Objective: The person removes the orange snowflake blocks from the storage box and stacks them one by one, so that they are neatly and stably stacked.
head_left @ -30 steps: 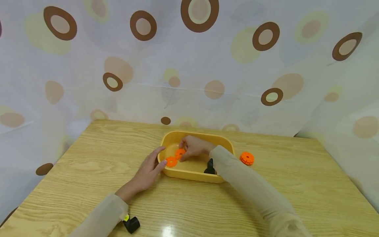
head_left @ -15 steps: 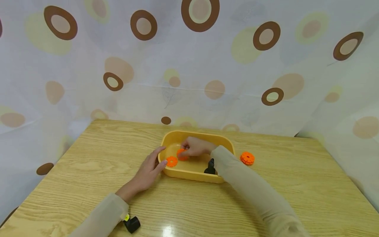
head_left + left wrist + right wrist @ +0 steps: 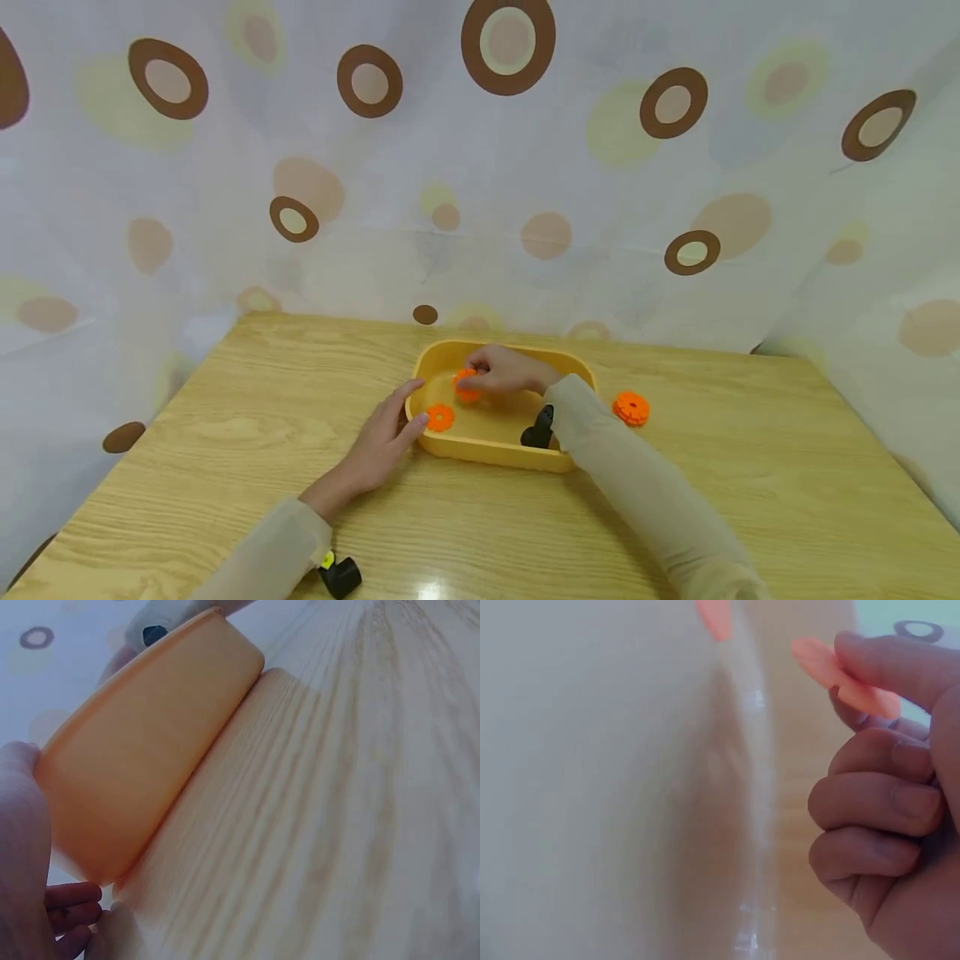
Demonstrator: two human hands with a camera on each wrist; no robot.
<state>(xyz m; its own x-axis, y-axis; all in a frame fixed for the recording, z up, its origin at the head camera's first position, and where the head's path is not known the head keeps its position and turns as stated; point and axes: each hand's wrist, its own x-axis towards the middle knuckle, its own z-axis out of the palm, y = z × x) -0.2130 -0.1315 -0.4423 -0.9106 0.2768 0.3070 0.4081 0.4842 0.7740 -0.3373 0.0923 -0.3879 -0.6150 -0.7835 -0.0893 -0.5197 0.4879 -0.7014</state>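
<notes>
My right hand (image 3: pixel 504 369) is inside the yellow plastic bin (image 3: pixel 495 452) and pinches an orange notched plastic disc (image 3: pixel 847 681) between thumb and forefinger. In the right wrist view its other fingers are curled in towards the palm. A second orange disc (image 3: pixel 439 417) lies on the bin's floor at the left end. My left hand (image 3: pixel 378 450) grips that end of the bin, thumb and forefinger at the rim. In the left wrist view its lower fingers (image 3: pixel 73 906) sit by the bottom corner of the wall.
A small stack of orange discs (image 3: pixel 632 408) stands on the wooden table (image 3: pixel 712 517), just right of the bin. Black wrist cameras hang under both sleeves, the right one (image 3: pixel 538 427) over the bin. A patterned cloth (image 3: pixel 480 167) hangs behind the table.
My right hand has picked up the orange disc from the bin's floor and tilted it up, shifting slightly right. The left hand has stayed at the bin's end. The head view has tipped up a little.
</notes>
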